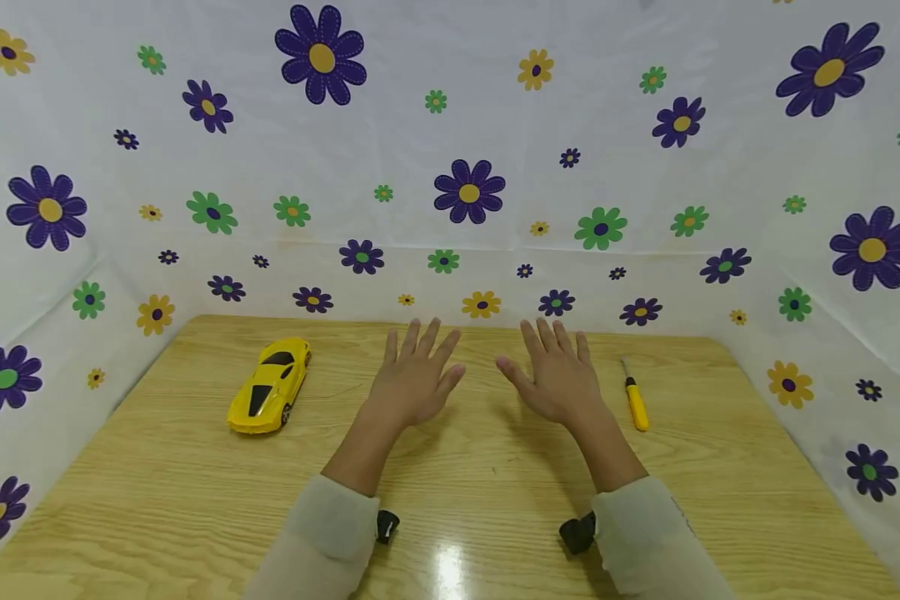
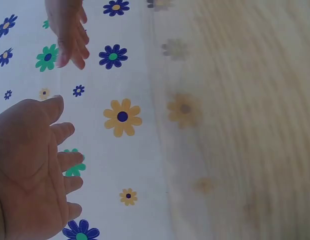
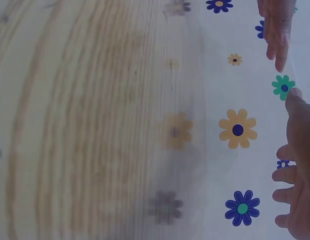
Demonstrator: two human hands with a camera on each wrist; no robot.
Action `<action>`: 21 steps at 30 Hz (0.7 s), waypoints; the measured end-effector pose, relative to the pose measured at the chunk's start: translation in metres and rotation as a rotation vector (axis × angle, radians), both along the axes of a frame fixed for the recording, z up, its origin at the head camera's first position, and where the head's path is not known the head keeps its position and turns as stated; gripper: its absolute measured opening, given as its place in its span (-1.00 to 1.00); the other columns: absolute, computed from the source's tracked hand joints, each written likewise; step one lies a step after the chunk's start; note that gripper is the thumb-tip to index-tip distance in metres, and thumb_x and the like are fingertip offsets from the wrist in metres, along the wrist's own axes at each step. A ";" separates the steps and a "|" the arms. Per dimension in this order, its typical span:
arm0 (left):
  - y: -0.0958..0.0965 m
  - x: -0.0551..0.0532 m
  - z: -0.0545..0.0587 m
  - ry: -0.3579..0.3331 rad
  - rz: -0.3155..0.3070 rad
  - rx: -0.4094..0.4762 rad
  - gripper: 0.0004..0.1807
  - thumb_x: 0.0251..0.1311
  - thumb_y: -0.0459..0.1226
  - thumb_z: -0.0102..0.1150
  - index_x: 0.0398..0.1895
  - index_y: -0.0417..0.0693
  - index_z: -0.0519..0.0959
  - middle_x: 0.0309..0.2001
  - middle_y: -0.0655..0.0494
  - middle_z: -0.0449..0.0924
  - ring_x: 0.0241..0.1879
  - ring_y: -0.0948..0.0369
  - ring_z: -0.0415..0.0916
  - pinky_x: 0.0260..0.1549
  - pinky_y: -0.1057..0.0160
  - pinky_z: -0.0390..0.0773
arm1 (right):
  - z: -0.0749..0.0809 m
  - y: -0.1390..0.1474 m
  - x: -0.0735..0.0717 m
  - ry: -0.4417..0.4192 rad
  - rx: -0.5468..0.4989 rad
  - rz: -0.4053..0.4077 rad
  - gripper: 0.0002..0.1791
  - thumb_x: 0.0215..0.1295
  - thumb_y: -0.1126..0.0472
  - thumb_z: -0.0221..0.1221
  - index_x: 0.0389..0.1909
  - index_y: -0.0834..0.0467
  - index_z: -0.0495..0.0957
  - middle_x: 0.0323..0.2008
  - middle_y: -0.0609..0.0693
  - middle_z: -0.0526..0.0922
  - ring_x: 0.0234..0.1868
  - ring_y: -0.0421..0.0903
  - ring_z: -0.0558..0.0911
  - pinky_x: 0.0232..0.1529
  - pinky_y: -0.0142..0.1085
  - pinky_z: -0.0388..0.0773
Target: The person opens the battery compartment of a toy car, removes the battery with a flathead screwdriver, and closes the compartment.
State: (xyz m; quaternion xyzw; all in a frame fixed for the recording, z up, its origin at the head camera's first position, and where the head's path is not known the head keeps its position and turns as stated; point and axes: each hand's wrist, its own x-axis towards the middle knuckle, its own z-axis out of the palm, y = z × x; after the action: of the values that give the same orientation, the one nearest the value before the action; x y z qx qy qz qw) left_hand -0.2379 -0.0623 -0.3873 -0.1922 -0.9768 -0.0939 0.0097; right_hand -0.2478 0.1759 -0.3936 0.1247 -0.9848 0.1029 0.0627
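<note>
Both hands hold nothing, their fingers spread over the middle of a wooden table [image 1: 195,517]. The left hand [image 1: 414,379] is palm down, with a yellow toy car [image 1: 272,385] with black windows off to its left. Opposite it, the right hand [image 1: 558,375] points its thumb inward. To the right of that hand lies a small screwdriver [image 1: 635,400] with a yellow and black handle. In the left wrist view the left hand [image 2: 32,170] shows its palm and separated fingers. The right wrist view catches the right hand [image 3: 301,170] at its edge.
A white cloth [image 1: 390,150] printed with purple, green and yellow flowers rises behind the table and along both sides. Black wrist cameras [image 1: 579,532] sit at the cuffs of the light sleeves [image 1: 322,542]. Light glares off the table's near middle.
</note>
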 end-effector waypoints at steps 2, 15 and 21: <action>-0.002 -0.001 0.004 0.018 -0.005 0.008 -0.32 0.62 0.16 -0.43 0.69 0.23 -0.09 0.66 -0.04 -0.22 0.62 -0.11 -0.40 0.53 -0.27 -0.36 | -0.001 -0.002 -0.002 0.003 -0.006 0.013 -0.04 0.51 -0.43 -0.19 0.63 0.18 0.00 0.59 0.26 0.03 0.60 0.30 -0.05 0.55 0.30 -0.32; -0.051 -0.004 0.026 0.031 0.065 0.016 -0.29 0.60 0.19 -0.40 0.69 0.22 -0.11 0.66 -0.08 -0.21 0.61 -0.20 -0.32 0.50 -0.37 -0.32 | 0.002 -0.032 -0.011 -0.030 -0.056 0.098 -0.10 0.54 -0.29 -0.02 0.63 0.19 0.00 0.58 0.28 0.08 0.57 0.32 0.07 0.54 0.28 -0.04; -0.080 -0.005 0.027 0.038 0.098 0.000 -0.28 0.60 0.16 -0.29 0.68 0.16 -0.07 0.65 -0.13 -0.14 0.58 -0.28 -0.22 0.48 -0.40 -0.29 | 0.008 -0.051 -0.015 -0.039 -0.072 0.156 -0.11 0.55 -0.27 -0.02 0.64 0.18 -0.02 0.57 0.27 0.11 0.55 0.28 0.13 0.55 0.20 0.05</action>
State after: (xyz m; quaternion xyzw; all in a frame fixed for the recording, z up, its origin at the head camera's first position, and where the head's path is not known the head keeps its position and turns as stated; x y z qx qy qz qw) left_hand -0.2424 -0.1426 -0.3604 -0.1461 -0.9846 -0.0897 0.0329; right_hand -0.2625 0.1248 -0.3852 0.1968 -0.9688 0.1455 0.0397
